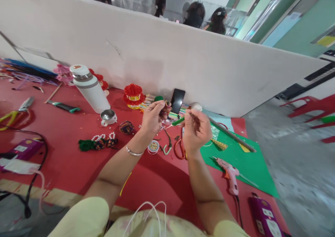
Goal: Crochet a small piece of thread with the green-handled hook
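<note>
My left hand [151, 120] is closed in a pinch on a small dark multicoloured yarn piece [165, 112], partly hidden by the fingers. Close beside it on the right, my right hand [196, 129] has its fingers wrapped round a slim green stick [178, 121], whose exact kind I cannot make out. The stick's exposed end points left, toward the yarn piece. Below the hands lie a small round spool [153, 146] and red-handled scissors [179, 149], partly covered by my right hand. A ball of multicoloured yarn [126, 127] rests left of my left wrist.
On the red table stand a white thermos [90, 92] and its metal-lined cup [108, 117]. Yarn pieces with white beads [101, 142] lie in front. A pink glue gun [230, 174] rests on a green sheet [261, 174]. A phone [178, 100] leans by the white partition [183, 62].
</note>
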{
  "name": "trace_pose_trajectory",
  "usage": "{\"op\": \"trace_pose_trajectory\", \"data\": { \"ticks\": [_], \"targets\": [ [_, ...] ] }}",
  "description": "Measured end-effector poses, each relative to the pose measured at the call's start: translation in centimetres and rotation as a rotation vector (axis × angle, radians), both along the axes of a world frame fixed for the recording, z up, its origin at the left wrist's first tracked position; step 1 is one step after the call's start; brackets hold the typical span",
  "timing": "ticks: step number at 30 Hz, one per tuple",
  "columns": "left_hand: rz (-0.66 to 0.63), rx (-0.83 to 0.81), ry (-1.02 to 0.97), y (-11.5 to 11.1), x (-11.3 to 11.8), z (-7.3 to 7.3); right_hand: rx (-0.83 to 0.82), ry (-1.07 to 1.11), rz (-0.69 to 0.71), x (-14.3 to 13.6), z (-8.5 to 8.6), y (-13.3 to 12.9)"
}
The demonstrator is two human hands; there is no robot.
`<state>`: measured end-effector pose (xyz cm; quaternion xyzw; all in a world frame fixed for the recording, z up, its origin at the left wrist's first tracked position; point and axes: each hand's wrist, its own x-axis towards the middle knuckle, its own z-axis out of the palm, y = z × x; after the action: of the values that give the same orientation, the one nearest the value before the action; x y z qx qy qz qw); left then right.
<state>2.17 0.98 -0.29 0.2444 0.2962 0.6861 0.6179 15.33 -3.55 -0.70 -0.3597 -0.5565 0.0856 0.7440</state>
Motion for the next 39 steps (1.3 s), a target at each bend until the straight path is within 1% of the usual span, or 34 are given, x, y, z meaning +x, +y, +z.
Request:
{"op": "trace_pose_trajectory", "data": {
  "ticks": [3, 7, 9, 12, 14, 16, 17, 19, 21, 22, 25, 31, 39],
  "targets": [
    [0.014, -0.008, -0.005, -0.1, 0.2, 0.1, 0.023, 0.161, 0.108, -1.6, -0.2, -0.3],
    [0.029, 0.006, -0.03, -0.2, -0.1, 0.3, -0.11, 0.242, 0.242, -2.5, 0.0, -0.7],
    [0.023, 0.028, -0.034, -0.3, -0.4, 0.4, -0.217, 0.216, 0.306, -2.3, 0.0, -0.5],
    [0.002, 0.055, 0.0, -0.6, -0.6, 0.7, -0.396, 0.067, 0.382, -1.2, -0.1, 0.3],
    [-0.016, 0.053, 0.009, -0.8, -0.5, 0.9, -0.468, 0.002, 0.426, -0.3, 0.0, 0.8],
    [-0.049, 0.045, -0.013, -0.9, -0.4, 1.1, -0.479, 0.06, 0.48, 0.6, 0.2, 1.0],
    [-0.067, 0.042, -0.031, -0.9, -0.4, 1.1, -0.446, 0.128, 0.482, 1.0, 0.4, 1.1],
    [-0.108, 0.032, -0.064, -1.0, -0.3, 1.2, -0.339, 0.275, 0.426, 1.5, 0.9, 1.0],
    [-0.15, 0.023, -0.101, -1.1, -0.4, 1.3, -0.254, 0.362, 0.347, 1.7, 1.4, 1.0],
    [-0.172, 0.016, -0.126, -1.1, -0.5, 1.3, -0.239, 0.379, 0.328, 1.8, 1.6, 1.0],
    [-0.229, -0.029, -0.216, -1.2, -0.7, 1.6, -0.254, 0.371, 0.333, 1.6, 1.7, 0.9],
    [-0.298, -0.192, -0.318, -1.4, -0.7, 2.5, -0.279, 0.29, 0.411, 1.1, 1.3, 0.5],
    [-0.312, -0.215, -0.318, -1.8, -0.6, 3.0, -0.297, 0.271, 0.391, 1.1, 1.1, 0.5]
  ]
}}
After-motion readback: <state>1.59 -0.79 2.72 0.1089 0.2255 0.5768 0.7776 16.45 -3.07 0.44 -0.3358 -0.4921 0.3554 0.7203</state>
